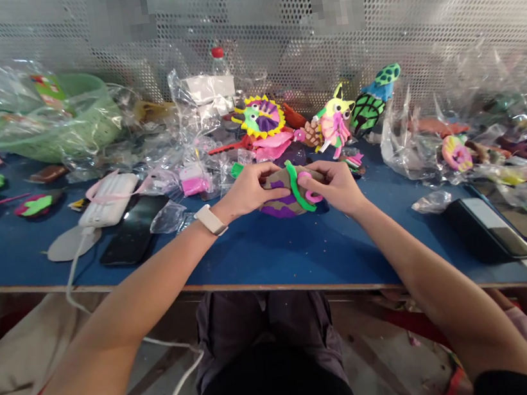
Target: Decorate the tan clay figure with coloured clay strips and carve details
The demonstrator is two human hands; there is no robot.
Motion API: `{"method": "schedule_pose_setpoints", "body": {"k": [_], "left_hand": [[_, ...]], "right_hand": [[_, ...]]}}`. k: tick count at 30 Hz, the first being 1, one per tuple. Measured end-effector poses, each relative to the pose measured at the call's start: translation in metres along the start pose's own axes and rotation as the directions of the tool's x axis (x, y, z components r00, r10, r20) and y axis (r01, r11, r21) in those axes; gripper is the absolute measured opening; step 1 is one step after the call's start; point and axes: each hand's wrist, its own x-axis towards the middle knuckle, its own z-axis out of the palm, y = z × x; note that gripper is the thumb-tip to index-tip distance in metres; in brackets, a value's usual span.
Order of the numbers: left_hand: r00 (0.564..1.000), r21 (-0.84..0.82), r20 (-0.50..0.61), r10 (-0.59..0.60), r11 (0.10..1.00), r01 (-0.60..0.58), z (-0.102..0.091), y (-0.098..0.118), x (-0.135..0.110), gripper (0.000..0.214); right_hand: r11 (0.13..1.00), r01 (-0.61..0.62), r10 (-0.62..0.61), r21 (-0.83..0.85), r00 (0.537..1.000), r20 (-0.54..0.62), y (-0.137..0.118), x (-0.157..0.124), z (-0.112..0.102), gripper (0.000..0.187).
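Above the blue table, a brown piece with purple clay patches [280,208] is held between my two hands. My left hand [252,192] grips its left side, thumb on the near face and fingers behind. My right hand [340,186] closes around the right side, with the thumb against a curled pink clay strip [313,197]. A wavy green clay strip [295,183] runs down the face between my thumbs. Part of the piece's right side is hidden by my fingers.
Finished clay figures [263,118] stand behind my hands. Left are a black phone [135,232], a white power bank [111,201] with a cable, and a green basket [80,134]. A black device [484,230] and plastic bags [411,139] lie right. A perforated metal panel [262,3] backs the table.
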Motion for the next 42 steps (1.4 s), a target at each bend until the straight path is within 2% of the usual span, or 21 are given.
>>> {"method": "schedule_pose_setpoints", "body": {"k": [7, 14, 18, 21, 25, 29, 36, 42], "left_hand": [[0.999, -0.007, 0.02, -0.036, 0.999, 0.036, 0.001, 0.008, -0.003, 0.045], [0.999, 0.03, 0.007, -0.036, 0.999, 0.036, 0.001, 0.01, -0.004, 0.047], [0.998, 0.046, 0.046, -0.038, 0.998, 0.036, -0.002, 0.006, -0.002, 0.05], [0.999, 0.066, 0.041, -0.033, 0.997, 0.031, -0.002, 0.002, -0.001, 0.06], [0.999, 0.036, 0.0, -0.049, 0.998, 0.049, -0.001, -0.002, -0.001, 0.062], [0.998, 0.014, -0.002, -0.06, 0.998, 0.06, 0.0, -0.001, -0.002, 0.065], [1.0, 0.027, 0.023, -0.013, 1.0, 0.012, 0.0, 0.005, -0.003, 0.06], [1.0, -0.015, 0.0, 0.001, 1.0, -0.001, 0.003, 0.002, -0.002, 0.058]], "right_hand": [[0.996, 0.003, -0.008, -0.09, 0.998, -0.062, -0.007, -0.001, 0.003, 0.041], [0.992, 0.041, -0.043, -0.123, 0.999, -0.016, -0.01, 0.0, -0.001, 0.048], [0.987, 0.056, -0.059, -0.147, 0.998, -0.015, -0.011, 0.0, -0.003, 0.052], [0.995, 0.027, -0.029, -0.092, 1.0, -0.01, -0.009, 0.001, -0.003, 0.059], [0.998, 0.001, 0.001, 0.057, 1.0, -0.03, -0.007, 0.002, -0.004, 0.063], [0.998, 0.02, -0.017, 0.054, 0.998, -0.057, -0.007, 0.001, -0.006, 0.058], [0.999, 0.003, -0.005, -0.033, 0.998, -0.067, -0.009, -0.002, -0.003, 0.056], [0.987, -0.065, 0.073, 0.144, 0.996, -0.054, -0.007, 0.001, -0.005, 0.061]]}}
